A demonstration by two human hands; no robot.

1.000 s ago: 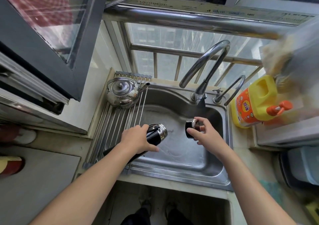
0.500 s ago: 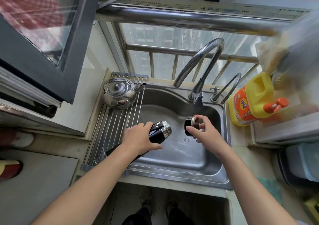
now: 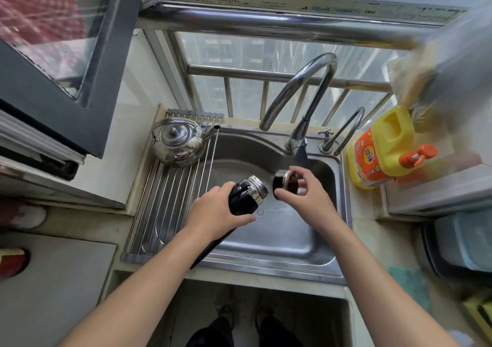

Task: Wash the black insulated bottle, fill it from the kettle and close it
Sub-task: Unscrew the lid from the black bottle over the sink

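Note:
My left hand (image 3: 217, 215) grips the black insulated bottle (image 3: 246, 196) around its body, tilted over the steel sink (image 3: 266, 251), its silver neck pointing right and away from me. Just to the right, my right hand (image 3: 303, 193) holds the bottle's black lid (image 3: 285, 181) by its fingertips, open side facing up; lid and neck are a small gap apart. The shiny steel kettle (image 3: 179, 143) stands on the roll-up drying rack (image 3: 162, 208) at the sink's back left, spout pointing right.
A tall curved faucet (image 3: 306, 91) and a smaller tap (image 3: 343, 131) rise behind the sink. A yellow detergent jug (image 3: 383, 147) with an orange pump stands at the right. An open window frame (image 3: 69, 75) juts in at the left. A blue tub (image 3: 466, 243) sits right.
The bottle's neck has tipped a little further up and toward the lid. My right hand has turned the lid so its fingers now sit over its top.

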